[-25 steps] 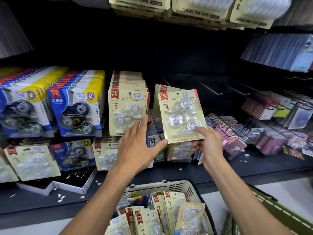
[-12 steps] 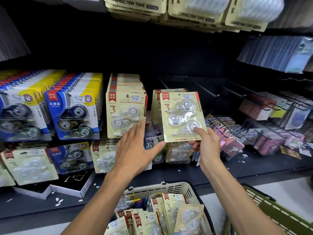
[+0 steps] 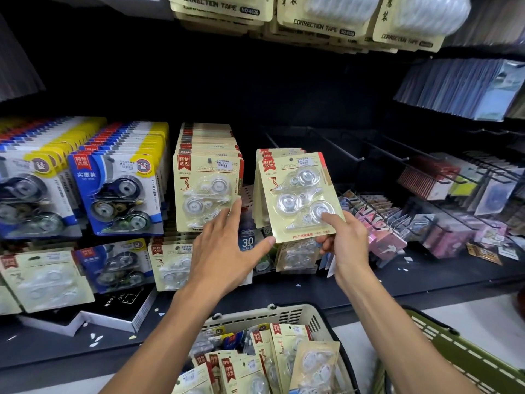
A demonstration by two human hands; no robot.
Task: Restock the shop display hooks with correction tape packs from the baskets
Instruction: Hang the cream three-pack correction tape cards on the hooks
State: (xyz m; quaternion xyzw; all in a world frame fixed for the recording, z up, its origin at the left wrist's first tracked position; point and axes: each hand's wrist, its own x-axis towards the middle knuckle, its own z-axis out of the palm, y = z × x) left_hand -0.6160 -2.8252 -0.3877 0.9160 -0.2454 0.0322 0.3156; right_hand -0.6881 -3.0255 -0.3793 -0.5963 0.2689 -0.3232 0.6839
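Pinched at its lower right corner by the right hand, a cream pack of three clear correction tapes is held upright against the front of a short row of like packs on a hook. Its top edge sits level with the hook's end, and its lower left corner is touched by the thumb of the left hand. That hand is spread wide, holding nothing, with its fingertips laid against the lower edge of the full row of packs on the next hook to the left. Between the two rows a narrow gap is left, through which lower stock can be seen. To the right of the held pack, several bare hooks are seen jutting forward, with dark open room around them. Further left, the hooks are filled with blue packs. Below the forearms, a cream basket is seen, loaded with more packs standing on edge, and the rim of a green basket is seen just beside it on the right.
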